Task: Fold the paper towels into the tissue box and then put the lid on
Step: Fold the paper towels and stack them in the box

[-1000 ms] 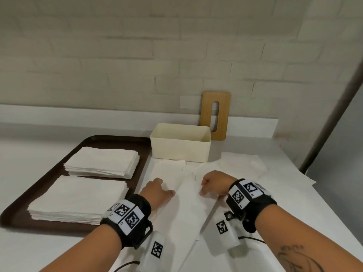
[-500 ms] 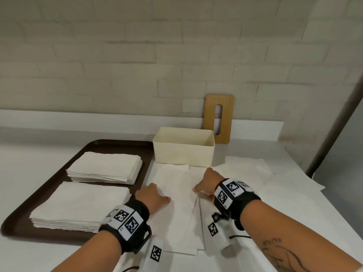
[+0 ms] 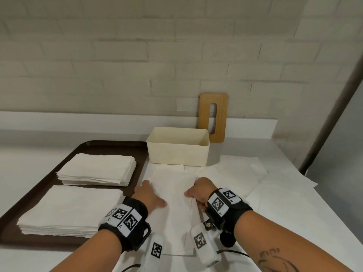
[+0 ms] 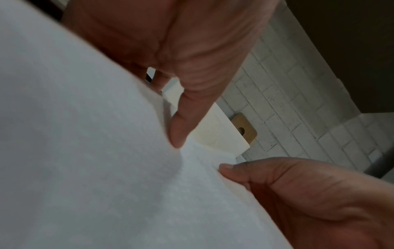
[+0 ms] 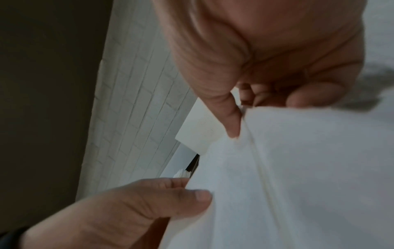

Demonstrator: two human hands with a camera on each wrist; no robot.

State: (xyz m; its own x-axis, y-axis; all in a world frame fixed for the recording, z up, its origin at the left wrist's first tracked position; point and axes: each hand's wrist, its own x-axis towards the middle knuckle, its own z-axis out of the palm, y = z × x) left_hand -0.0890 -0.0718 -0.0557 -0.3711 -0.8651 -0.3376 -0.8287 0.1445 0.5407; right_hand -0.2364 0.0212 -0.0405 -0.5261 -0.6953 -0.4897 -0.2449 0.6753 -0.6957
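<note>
A folded white paper towel [image 3: 176, 205] lies as a long strip on the counter, pointing at the open cream tissue box [image 3: 177, 152] just behind it. My left hand [image 3: 150, 191] holds the strip's left edge and my right hand [image 3: 196, 190] its right edge. In the left wrist view the left thumb [image 4: 178, 134] presses on the towel [image 4: 95, 168] with fingers behind its edge. In the right wrist view the right thumb [image 5: 232, 128] lies on top of the towel [image 5: 298, 176], fingers curled under its edge. The wooden slotted lid [image 3: 213, 117] leans on the wall behind the box.
A dark brown tray [image 3: 39, 195] at the left carries two stacks of paper towels [image 3: 98, 169] [image 3: 68, 209]. Loose unfolded sheets [image 3: 241, 173] are spread to the right, reaching the counter's right edge. A grey panel [image 3: 337, 144] stands at the far right.
The towel, skewed and half folded a second ago, now lies as a straight narrow strip. Both hands have moved forward toward the box and sit at its two sides.
</note>
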